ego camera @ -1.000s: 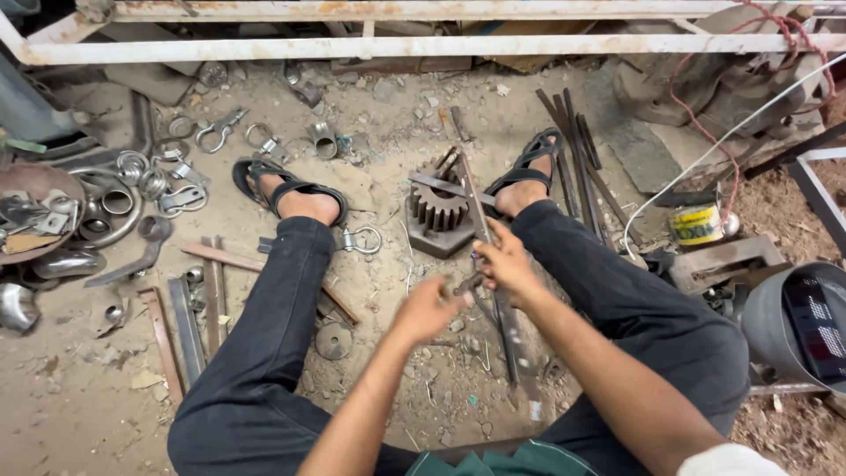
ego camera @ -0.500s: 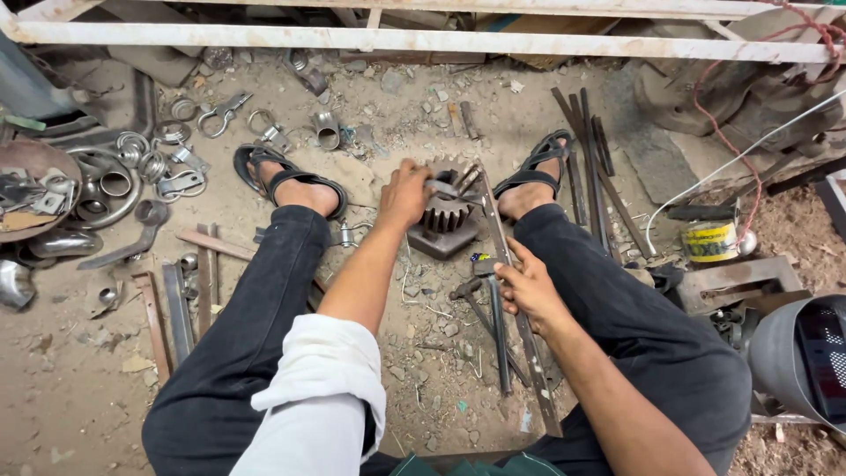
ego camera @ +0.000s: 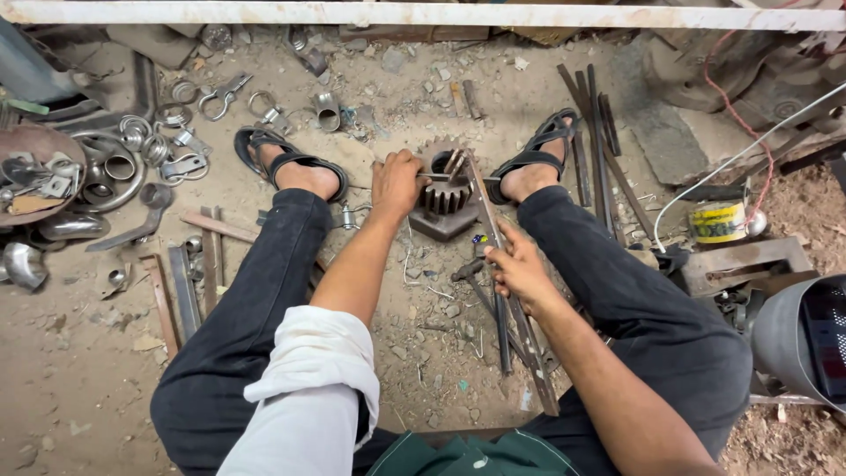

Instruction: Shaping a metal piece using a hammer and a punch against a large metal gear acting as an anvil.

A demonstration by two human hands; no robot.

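I sit on the dirt floor with my legs spread, feet in black sandals. Between them stands a rusty toothed gear (ego camera: pixel 445 201) on a square base. My left hand (ego camera: pixel 395 182) is closed on a short metal piece against the gear's left side. Across the gear's top leans a long flat metal bar (ego camera: pixel 504 291), running back toward my right knee. My right hand (ego camera: pixel 518 264) grips that bar partway along, beside a small hammer-like tool on the ground.
Metal rings, clamps and scrap (ego camera: pixel 132 159) lie at left, with flat strips (ego camera: pixel 189 273) beside my left leg. Long rods (ego camera: pixel 599 141) lie by my right foot. A yellow tape roll (ego camera: pixel 718 220), a welding mask (ego camera: pixel 806 339) and a white metal frame (ego camera: pixel 423 13) are nearby.
My left hand went from near my right hand out to the gear and now grips at its left side. My right hand has stayed on the bar, sliding slightly nearer me.
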